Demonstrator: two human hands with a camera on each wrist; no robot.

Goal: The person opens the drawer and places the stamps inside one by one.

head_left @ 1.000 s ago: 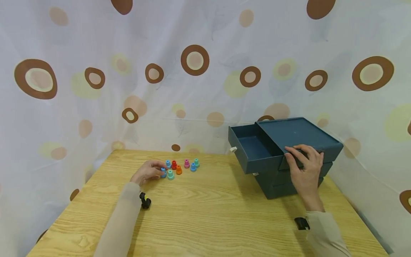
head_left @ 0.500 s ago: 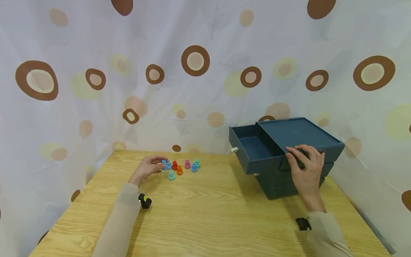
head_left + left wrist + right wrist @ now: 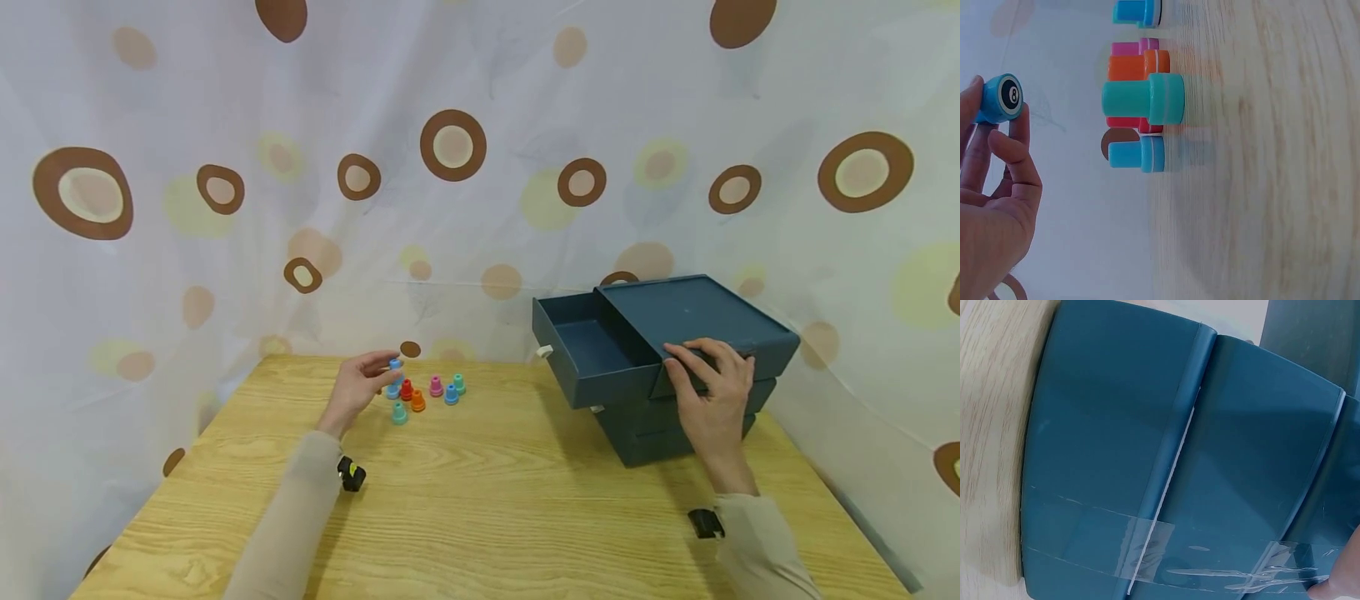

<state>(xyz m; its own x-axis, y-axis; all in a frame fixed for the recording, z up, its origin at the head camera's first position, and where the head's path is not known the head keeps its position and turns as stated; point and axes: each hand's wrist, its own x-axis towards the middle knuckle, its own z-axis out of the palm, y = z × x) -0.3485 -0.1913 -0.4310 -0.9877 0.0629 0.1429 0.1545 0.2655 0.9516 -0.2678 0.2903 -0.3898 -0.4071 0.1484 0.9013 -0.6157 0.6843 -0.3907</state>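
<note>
Wooden table (image 3: 525,500) stands against a spotted curtain (image 3: 225,125).

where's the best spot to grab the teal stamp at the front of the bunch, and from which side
Likely the narrower upper stem of the teal stamp, pinched from above. It stands upright on its wider base at the front of the cluster, with the orange stamp close at its right, so there is little room at the sides. The left hand already holds a blue stamp.
</note>
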